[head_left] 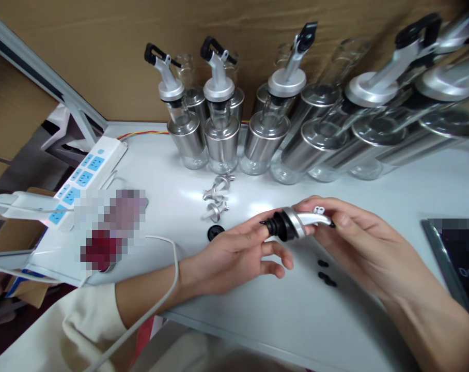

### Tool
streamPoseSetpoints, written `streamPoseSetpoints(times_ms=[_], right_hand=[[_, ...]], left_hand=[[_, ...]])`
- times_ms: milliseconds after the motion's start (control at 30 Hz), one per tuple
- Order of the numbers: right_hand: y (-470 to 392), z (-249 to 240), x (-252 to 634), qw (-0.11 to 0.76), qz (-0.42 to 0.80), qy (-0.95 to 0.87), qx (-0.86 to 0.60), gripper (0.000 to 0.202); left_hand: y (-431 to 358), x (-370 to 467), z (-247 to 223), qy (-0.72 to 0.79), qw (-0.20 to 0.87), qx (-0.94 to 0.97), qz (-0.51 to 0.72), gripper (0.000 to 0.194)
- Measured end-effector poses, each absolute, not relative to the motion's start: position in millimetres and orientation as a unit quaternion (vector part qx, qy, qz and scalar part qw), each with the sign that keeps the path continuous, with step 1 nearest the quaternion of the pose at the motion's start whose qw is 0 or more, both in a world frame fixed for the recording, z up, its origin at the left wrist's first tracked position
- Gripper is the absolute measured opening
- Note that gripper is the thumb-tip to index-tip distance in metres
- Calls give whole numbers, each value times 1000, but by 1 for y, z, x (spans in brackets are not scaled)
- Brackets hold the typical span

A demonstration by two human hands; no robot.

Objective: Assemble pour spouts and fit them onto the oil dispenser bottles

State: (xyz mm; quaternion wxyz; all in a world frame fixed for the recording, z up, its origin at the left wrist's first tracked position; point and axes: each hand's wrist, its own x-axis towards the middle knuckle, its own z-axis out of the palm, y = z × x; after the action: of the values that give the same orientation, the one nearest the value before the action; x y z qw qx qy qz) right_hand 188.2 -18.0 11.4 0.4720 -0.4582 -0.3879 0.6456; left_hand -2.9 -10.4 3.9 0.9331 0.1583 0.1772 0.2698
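Between my hands lies a bottle pourer (294, 223), held roughly level, with a silver collar and spout and a black ribbed stopper. My left hand (242, 253) pinches the stopper end between thumb and finger, its lower fingers curled loosely. At the spout tip, the thumb and fingers of my right hand (358, 243) are closed on a small black piece (332, 223). Small black parts (326, 279) lie on the table below the pourer. Beyond my left wrist are a round black disc (216, 233) and small silver pourer parts (218, 199).
Several glass bottles with steel sleeves (222, 142) stand along the back, some topped with pourers. A white power strip (83, 178) and a blurred-out object (116, 222) are at left. A white cable (172, 274) crosses my left forearm. A dark-screened device (457, 258) lies at right.
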Motion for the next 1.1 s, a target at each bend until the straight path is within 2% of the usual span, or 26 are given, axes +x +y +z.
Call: streamPoseSetpoints(times_ms=[500, 767, 1100], right_hand=[[-21, 7, 193, 454, 589, -453, -492, 22], [-19, 2, 194, 453, 572, -483, -485, 23], [-20, 6, 193, 469, 583, -474, -464, 21]], left_hand=[[-10, -3, 2, 175, 929, 167, 280, 36], [-11, -2, 4, 206, 918, 157, 300, 27], [-12, -1, 2, 185, 931, 162, 271, 38]])
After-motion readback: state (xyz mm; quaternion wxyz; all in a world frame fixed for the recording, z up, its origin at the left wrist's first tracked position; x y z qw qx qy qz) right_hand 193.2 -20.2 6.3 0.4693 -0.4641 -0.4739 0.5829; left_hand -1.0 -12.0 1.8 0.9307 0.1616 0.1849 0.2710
